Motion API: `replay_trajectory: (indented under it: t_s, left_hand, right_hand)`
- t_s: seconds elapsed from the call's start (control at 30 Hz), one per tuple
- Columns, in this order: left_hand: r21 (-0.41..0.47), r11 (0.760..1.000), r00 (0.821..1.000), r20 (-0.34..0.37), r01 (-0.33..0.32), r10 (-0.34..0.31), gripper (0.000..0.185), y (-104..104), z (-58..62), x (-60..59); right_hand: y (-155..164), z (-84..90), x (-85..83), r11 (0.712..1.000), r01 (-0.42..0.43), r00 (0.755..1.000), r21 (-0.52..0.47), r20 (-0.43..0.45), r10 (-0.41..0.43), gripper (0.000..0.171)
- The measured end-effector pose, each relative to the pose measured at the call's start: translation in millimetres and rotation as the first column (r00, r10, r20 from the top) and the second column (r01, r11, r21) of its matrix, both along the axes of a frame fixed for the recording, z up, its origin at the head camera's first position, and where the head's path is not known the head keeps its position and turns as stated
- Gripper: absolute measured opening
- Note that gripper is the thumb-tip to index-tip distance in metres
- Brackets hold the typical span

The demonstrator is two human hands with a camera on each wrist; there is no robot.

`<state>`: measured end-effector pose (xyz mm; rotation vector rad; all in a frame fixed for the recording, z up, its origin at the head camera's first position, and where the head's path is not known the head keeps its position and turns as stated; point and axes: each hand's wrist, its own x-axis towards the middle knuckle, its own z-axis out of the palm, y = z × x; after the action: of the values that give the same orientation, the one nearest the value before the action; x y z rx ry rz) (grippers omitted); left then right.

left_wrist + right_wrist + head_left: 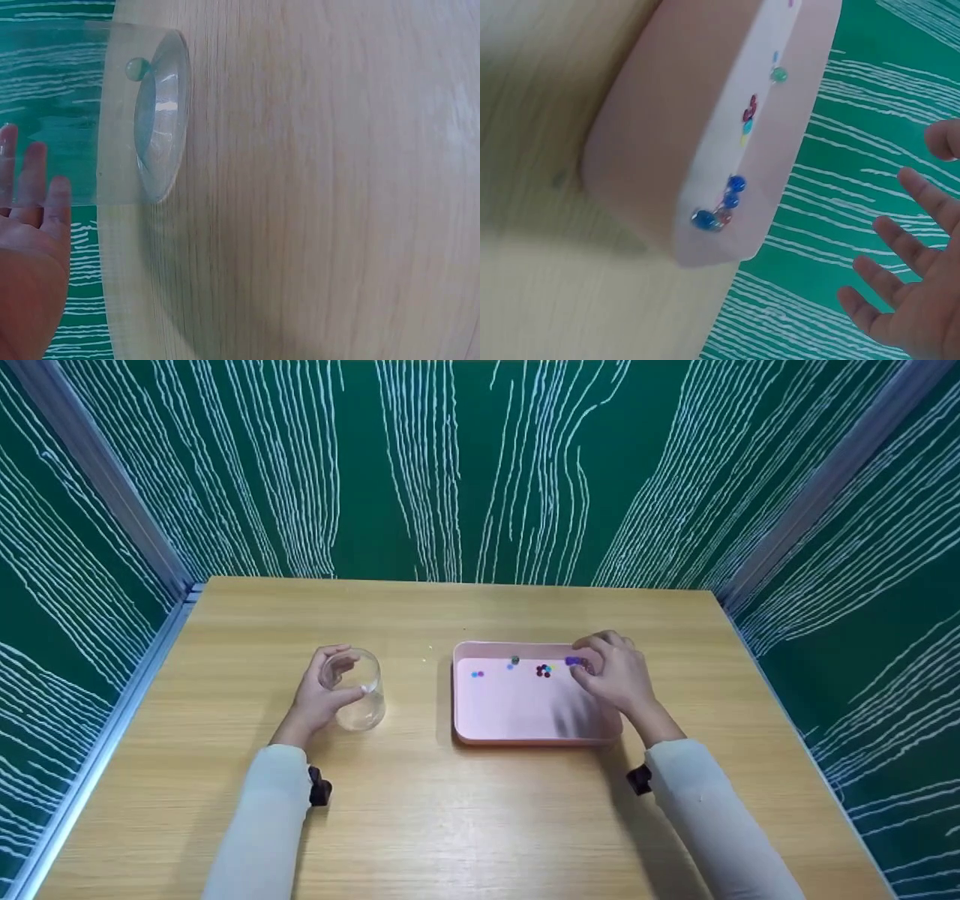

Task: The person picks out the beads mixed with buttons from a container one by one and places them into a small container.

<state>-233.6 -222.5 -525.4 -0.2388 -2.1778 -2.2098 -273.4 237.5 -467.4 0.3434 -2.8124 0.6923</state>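
Note:
My left hand (319, 697) holds a clear cylindrical cup (361, 709) round its side, thumb in front and fingers behind. The cup stands upright on the table; inside, at its bottom, lies a small pale green ball (137, 69). My right hand (616, 671) hovers over the back right corner of a pink tray (517, 726), its fingers bent loosely and spread apart, nothing seen between them in the right wrist view. Just below are blue beads (731, 191) and a reddish one (724, 216). Dark red beads (541, 670) lie further left in the tray.
A green bead (514, 660) lies by the tray's back wall, with a blue and pink pair (478, 674) at the left. Tiny yellow specks (427, 654) lie on the wooden table (450, 825) between cup and tray. Green, white-streaked walls (360, 510) enclose the table.

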Motion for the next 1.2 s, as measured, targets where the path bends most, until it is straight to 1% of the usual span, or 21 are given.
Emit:
replay_trajectory:
  t_s: [0.07,0.1,0.2,0.3,0.33,0.37,0.6,0.73,0.87,0.97,1.1,1.2]
  left_hand:
    - [0.013,1.0,1.0,-0.012,-0.004,0.004,0.072,1,-0.4,-0.2]
    - [0.024,1.0,1.0,-0.008,-0.004,0.004,0.072,1,2.3,0.9]
    - [0.04,0.999,1.0,-0.015,-0.008,0.009,0.071,2,1.6,0.3]
    - [0.044,0.999,1.0,-0.011,-0.008,0.008,0.071,2,1.1,0.2]
    - [0.042,0.999,1.0,-0.017,-0.012,0.012,0.071,1,-2.0,-1.2]
    - [0.044,0.999,1.0,-0.016,-0.015,0.015,0.07,2,-2.4,-1.4]
    - [0.058,0.998,0.999,-0.029,-0.03,0.032,0.069,3,-3.0,-2.1]
    - [0.049,0.999,0.999,-0.028,-0.014,0.016,0.07,3,-1.6,-1.3]
    - [0.008,1.0,1.0,0.001,0.005,-0.005,0.07,1,0.5,-0.2]
    - [-0.012,1.0,1.0,0.015,0.012,-0.012,0.07,0,1.7,0.5]
    - [0.015,1.0,1.0,-0.009,0.001,-0.001,0.071,0,1.3,-0.1]
    - [0.036,0.999,1.0,-0.022,-0.017,0.018,0.07,1,0.1,-0.9]
  right_hand:
    - [4,-2.9,-0.5,1.0,0.012,1.0,0.014,-0.006,-0.012,0.032]
    - [6,-4.5,-0.9,1.0,0.02,1.0,0.02,-0.01,-0.02,0.031]
    - [11,-9.0,-2.5,0.998,0.057,0.998,0.037,0.003,-0.057,0.029]
    - [15,-13.4,-4.3,0.994,0.094,0.995,0.053,0.027,-0.096,0.027]
    - [16,-14.5,-4.6,0.993,0.106,0.993,0.056,0.039,-0.108,0.027]
    - [17,-15.5,-4.7,0.992,0.115,0.992,0.056,0.048,-0.118,0.027]
    - [23,-19.1,-6.9,0.987,0.151,0.983,0.055,0.098,-0.155,0.029]
    - [26,-22.0,-7.8,0.985,0.15,0.982,0.084,0.1,-0.158,0.029]
    - [30,-27.6,-9.0,0.981,0.133,0.987,0.14,0.067,-0.143,0.028]
    - [31,-31.4,-9.7,0.978,0.128,0.989,0.164,0.058,-0.14,0.027]
    - [30,-35.7,-11.7,0.972,0.132,0.985,0.195,0.084,-0.151,0.027]
    - [30,-39.4,-14.3,0.962,0.131,0.982,0.241,0.101,-0.159,0.028]
